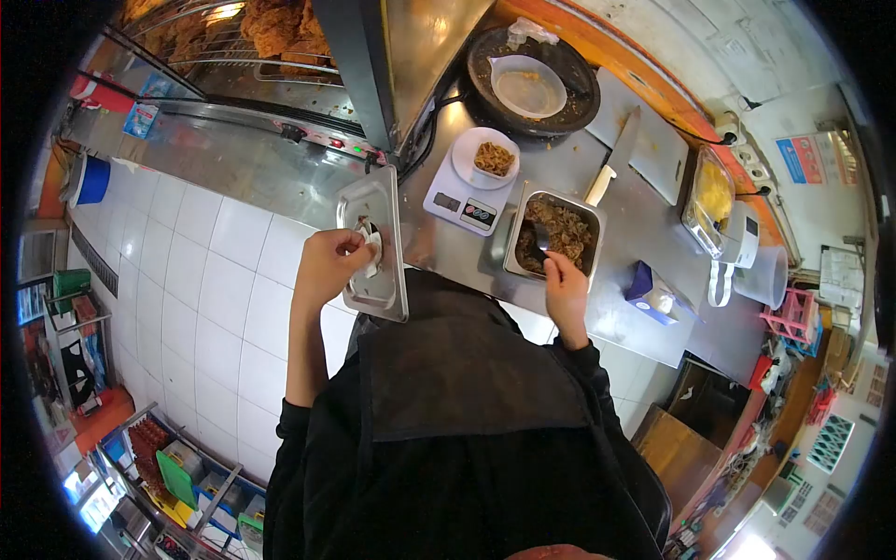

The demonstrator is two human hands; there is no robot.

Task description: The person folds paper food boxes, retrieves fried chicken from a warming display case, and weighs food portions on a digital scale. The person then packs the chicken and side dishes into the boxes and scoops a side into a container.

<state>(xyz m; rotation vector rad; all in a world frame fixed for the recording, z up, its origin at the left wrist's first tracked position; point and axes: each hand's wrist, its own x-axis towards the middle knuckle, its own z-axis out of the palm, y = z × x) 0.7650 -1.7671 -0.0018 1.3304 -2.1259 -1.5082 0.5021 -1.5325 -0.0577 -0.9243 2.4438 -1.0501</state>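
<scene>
Right hand (566,287) gripping utensil (539,245) in meat (566,227); left hand (329,265) pinching white scrap (374,252). Probably scooping; next calls for level lift.

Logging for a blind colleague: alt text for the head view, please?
A person's right hand holds a dark utensil in a metal pan of shredded brown food, while the left hand pinches a whitish item at a shallow metal tray. Beside the pan on the steel counter, a white scale bears a small food container.
</scene>
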